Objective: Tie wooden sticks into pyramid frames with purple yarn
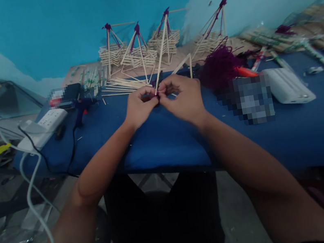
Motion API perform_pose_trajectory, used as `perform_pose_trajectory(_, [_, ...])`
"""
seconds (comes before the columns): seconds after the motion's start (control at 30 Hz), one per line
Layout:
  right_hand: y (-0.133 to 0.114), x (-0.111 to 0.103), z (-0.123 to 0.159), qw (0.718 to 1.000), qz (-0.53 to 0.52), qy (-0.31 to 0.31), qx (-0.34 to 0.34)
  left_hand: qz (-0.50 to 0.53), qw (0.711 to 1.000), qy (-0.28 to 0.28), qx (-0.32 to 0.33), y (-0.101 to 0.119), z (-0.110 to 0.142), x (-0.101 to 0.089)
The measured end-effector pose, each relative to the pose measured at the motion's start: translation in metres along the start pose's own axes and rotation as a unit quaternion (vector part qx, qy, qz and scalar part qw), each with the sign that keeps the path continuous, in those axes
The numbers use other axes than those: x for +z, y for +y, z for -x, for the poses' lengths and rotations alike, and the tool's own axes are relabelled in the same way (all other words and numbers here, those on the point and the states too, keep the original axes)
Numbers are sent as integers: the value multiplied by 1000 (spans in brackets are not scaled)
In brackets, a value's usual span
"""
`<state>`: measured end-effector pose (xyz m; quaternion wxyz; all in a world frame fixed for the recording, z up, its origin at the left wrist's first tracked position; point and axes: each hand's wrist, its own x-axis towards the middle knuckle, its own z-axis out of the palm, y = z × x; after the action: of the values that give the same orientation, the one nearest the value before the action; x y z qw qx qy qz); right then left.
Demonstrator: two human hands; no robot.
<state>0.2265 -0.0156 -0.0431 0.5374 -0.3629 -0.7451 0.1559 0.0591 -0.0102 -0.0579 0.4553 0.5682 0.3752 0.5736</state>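
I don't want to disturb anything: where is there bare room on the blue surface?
Free: the blue surface bordered by the white box, right forearm and front edge; also between the forearms, nearer than the left hand and right hand. Crowded: the back, with stick structures and purple yarn bundle; the left, with power strip and glue gun.

Single head-worn view, directed forward and down at close range from above the lap. The forearms extend from the lower corners; the left hand and right hand lie near centre, with the tabletop across the middle and the wall behind.
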Motion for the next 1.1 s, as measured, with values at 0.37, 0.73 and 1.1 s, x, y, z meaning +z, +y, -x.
perform_pose_trajectory(0.37, [0, -2, 1, 996, 93, -9, -5, -21, 999, 12, -25, -4, -1, 2])
perform_pose_trajectory(0.73, [2, 2, 9, 984, 174, -13, -23, 2, 999, 15, -43, -1, 2, 3])
perform_pose_trajectory(1.1, [-6, -1, 8, 972, 224, -69, 8, -59, 997, 17, 45, -8, -2, -4])
